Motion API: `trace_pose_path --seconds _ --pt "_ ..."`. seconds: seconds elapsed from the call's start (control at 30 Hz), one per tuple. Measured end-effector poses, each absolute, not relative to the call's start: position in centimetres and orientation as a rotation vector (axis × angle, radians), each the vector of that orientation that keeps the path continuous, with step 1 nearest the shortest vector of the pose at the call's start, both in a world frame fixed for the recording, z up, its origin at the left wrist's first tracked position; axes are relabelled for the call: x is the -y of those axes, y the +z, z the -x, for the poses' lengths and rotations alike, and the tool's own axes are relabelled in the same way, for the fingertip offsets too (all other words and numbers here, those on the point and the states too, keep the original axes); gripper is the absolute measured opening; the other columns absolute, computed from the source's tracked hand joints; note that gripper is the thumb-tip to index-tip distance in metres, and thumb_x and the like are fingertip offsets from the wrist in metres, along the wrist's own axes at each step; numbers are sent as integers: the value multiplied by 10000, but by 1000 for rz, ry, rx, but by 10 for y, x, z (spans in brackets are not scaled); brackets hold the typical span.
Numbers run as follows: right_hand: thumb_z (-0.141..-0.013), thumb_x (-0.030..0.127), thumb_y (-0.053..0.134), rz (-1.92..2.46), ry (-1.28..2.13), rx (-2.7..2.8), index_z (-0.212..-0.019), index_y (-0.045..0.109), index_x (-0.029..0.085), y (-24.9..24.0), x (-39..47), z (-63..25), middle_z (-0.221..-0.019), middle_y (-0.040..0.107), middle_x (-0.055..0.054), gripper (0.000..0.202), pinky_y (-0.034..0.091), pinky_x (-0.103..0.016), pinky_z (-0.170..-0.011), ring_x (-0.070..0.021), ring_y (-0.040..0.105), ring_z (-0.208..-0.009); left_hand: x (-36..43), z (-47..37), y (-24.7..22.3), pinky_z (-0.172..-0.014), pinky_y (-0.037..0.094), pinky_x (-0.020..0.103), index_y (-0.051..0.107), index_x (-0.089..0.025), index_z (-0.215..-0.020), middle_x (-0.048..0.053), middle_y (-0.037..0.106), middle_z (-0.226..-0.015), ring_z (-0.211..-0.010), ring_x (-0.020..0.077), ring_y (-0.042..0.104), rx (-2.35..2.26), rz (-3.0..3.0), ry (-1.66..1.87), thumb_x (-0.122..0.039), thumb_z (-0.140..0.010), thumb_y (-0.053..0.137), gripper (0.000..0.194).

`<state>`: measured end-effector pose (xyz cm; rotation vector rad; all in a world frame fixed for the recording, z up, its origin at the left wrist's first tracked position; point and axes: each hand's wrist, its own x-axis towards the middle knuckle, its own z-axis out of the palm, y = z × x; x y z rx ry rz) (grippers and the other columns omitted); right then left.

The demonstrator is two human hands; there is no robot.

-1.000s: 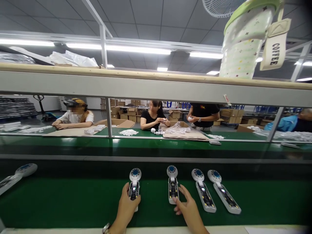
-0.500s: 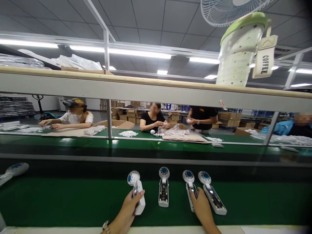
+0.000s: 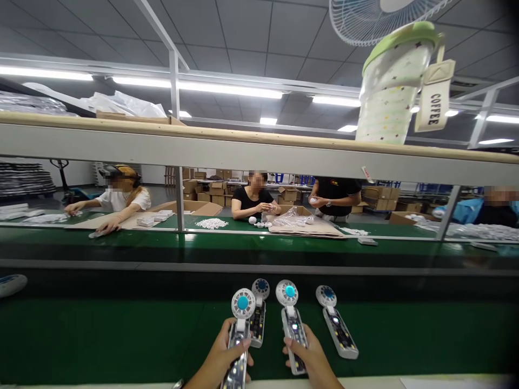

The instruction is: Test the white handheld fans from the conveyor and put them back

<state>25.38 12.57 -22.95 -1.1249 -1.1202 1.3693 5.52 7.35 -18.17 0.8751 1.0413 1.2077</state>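
Note:
My left hand (image 3: 231,348) is wrapped round the handle of a white handheld fan (image 3: 242,309), its round head up and the open handle facing me. In my right hand (image 3: 308,354) is a second handheld fan (image 3: 288,296), gripped by its handle, with a bright light on the exposed inside and a glowing blue centre. Another fan (image 3: 260,292) lies partly hidden behind the left one. To the right a further fan (image 3: 339,330) lies with its handle open, the inner parts and a small light showing.
A green conveyor belt (image 3: 405,335) runs beneath the fans. At the far left edge sits another fan head (image 3: 12,285). Above is a shelf (image 3: 259,148) with a patterned cup (image 3: 389,92). Across the line several people work among white parts (image 3: 211,223) and cardboard boxes.
My left hand has turned its fan so the open side faces me. My right hand has raised its fan and moved left; its centre now glows. The fans on the belt have shifted left.

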Motion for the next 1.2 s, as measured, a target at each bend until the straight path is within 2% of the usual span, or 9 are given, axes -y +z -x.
trace_pose_path --seconds 0.1,0.17,0.37,0.43,0.6,0.77,0.9,1.0,1.2 --pt "-585 505 727 907 1663 920 -1173 432 167 -232 -119 -244 -577 627 18 740 425 -234 -402 -171 607 -475 -77 -55 -188 -354 456 260 414 -229 -985 62 619 -952 -431 143 595 -1010 -870 1133 -538 -663 673 516" --pt "-607 500 713 827 1762 861 -1179 457 153 -233 -117 -243 -584 649 4 716 374 -207 -384 -156 601 -447 -78 -54 -192 -357 448 258 426 -227 -1003 73 607 -1005 -439 147 603 -954 -860 1113 -513 -674 659 495" --pt "-590 447 727 717 1866 871 -1105 495 138 -235 -112 -242 -609 692 -42 644 426 -232 -479 -204 663 -568 -72 -50 -193 -567 515 315 413 -217 -1141 75 596 -1014 -644 189 645 -844 -871 1045 -256 -656 666 549" --pt "-588 433 727 728 1856 899 -1101 480 136 -235 -109 -240 -608 689 -36 643 421 -231 -473 -204 661 -553 -71 -50 -194 -631 517 349 402 -216 -1144 73 583 -1021 -699 205 642 -841 -867 1046 -199 -642 660 565" --pt "-598 505 721 799 1748 948 -1236 372 126 -235 -105 -236 -595 676 -6 820 432 -250 -469 -204 650 -511 -74 -48 -202 -678 496 379 338 -226 -1160 63 587 -955 -795 244 621 -810 -845 1059 -145 -619 680 645" --pt "-552 546 743 814 1772 951 -1305 328 120 -236 -106 -236 -748 714 -54 959 470 -290 -531 -221 668 -574 -73 -46 -205 -731 465 369 300 -226 -1173 47 611 -848 -861 259 610 -802 -885 1059 -183 -643 697 664" --pt "-581 572 716 802 1818 1010 -1389 123 40 -235 -104 -236 -677 709 -61 1135 473 -308 -578 -248 671 -634 -70 -48 -199 -738 461 362 324 -228 -1161 39 612 -854 -819 231 614 -837 -900 1034 -208 -666 675 607" --pt "-599 584 695 753 1830 1050 -1397 17 33 -233 -101 -236 -732 714 -85 1184 484 -340 -600 -270 668 -684 -69 -51 -195 -743 454 341 340 -215 -1149 30 613 -843 -816 210 609 -830 -912 1059 -199 -666 657 578" --pt "-609 612 676 752 1741 1136 -1390 34 56 -243 -102 -236 -894 704 -143 1154 487 -365 -630 -272 668 -670 -74 -54 -198 -710 445 305 376 -211 -1083 4 605 -804 -749 168 594 -846 -959 1091 -223 -637 678 539"
